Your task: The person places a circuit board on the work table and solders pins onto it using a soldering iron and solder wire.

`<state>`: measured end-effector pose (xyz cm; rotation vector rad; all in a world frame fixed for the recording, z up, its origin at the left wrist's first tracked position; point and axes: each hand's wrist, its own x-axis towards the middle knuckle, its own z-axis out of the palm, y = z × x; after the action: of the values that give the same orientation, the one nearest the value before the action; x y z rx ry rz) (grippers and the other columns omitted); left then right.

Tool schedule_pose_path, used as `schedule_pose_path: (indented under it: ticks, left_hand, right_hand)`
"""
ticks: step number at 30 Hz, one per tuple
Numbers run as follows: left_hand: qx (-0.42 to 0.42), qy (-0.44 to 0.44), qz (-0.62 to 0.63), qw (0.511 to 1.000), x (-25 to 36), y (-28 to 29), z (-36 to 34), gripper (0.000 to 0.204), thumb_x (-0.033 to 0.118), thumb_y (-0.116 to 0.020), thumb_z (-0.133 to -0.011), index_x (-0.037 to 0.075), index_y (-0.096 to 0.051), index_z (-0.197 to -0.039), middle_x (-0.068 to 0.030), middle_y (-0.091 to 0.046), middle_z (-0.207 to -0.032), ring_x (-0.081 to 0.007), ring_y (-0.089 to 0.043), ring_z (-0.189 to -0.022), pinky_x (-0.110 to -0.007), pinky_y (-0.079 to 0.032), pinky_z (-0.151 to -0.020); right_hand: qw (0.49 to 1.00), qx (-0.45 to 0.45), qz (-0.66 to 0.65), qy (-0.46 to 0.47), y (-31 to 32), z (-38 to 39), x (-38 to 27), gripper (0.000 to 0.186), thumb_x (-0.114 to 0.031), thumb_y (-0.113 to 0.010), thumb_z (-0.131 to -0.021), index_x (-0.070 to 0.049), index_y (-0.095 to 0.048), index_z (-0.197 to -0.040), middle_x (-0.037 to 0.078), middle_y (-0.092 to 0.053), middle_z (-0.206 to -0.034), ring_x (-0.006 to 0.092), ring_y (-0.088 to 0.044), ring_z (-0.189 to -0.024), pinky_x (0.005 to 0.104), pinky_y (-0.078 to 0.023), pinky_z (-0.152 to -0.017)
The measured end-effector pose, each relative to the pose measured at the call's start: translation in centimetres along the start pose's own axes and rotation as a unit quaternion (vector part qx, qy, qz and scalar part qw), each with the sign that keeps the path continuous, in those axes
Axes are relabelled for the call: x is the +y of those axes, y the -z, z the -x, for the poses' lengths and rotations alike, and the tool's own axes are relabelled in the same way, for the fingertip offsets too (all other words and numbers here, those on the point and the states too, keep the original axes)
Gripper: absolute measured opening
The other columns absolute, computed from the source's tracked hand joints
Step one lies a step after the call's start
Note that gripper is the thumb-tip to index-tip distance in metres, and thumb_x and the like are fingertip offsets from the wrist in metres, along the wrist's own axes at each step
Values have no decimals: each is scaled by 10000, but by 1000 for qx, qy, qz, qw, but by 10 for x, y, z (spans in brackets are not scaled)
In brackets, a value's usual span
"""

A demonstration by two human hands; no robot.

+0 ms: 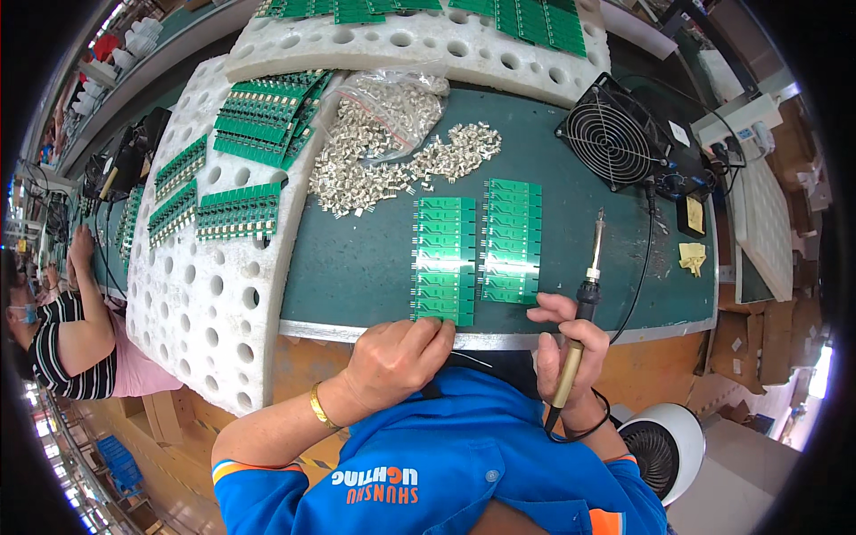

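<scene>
My right hand (573,352) is wrapped round the handle of a soldering iron (588,292), whose metal tip points up and away from me. At the near end of the left green circuit board panel (444,259), my left hand (399,355) is closed in a pinch; what sits between its fingertips is hidden. A second circuit board panel (512,241) lies just to the right, near the iron. Small white parts show along the left edges of both panels. Beyond them spreads a loose pile of small white connectors (459,152).
An open plastic bag (392,107) spills more connectors. White foam boards (205,294) with holes carry stacked circuit boards (267,116) at the left and back. A black fan (611,134) and a yellow sponge (692,257) are at the right. Another person (80,339) works at far left.
</scene>
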<state>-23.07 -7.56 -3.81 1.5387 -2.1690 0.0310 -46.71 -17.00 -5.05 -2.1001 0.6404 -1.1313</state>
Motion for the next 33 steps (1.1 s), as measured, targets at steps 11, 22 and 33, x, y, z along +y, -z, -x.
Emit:
schedule_pose_path:
  ticks: [11, 22, 33]
  left_hand:
    - [26, 13, 16, 999, 0, 1, 1, 304, 85, -685, -748, 43, -693, -1048, -42, -650, -888, -141, -634, -604, -292, -505, -499]
    - [-42, 237, 389, 889, 30, 35, -8, 251, 121, -760, -870, 9, -731, -1093, -102, -622, -766, -221, -619, -650, -323, -487, -559]
    - [-59, 241, 463, 851, 34, 28, -11, 150, 132, -671, -964, -4, -735, -973, -141, -640, -772, -300, -635, -673, -385, -514, -597]
  right_hand:
    - [999, -29, -10, 14, -3, -8, -9, 313, 35, -588, -931, -25, -382, -1158, 335, -638, -1144, 352, -734, -906, 440, -590, -780]
    - [984, -113, -121, 65, -2, -23, -21, 500, -178, -833, -824, -89, -468, -1154, 160, -679, -924, 288, -658, -687, 390, -520, -579]
    - [992, -85, -60, 68, -7, -30, -29, 378, -22, -759, -856, -107, -506, -1124, 60, -571, -724, 237, -561, -548, 359, -437, -468]
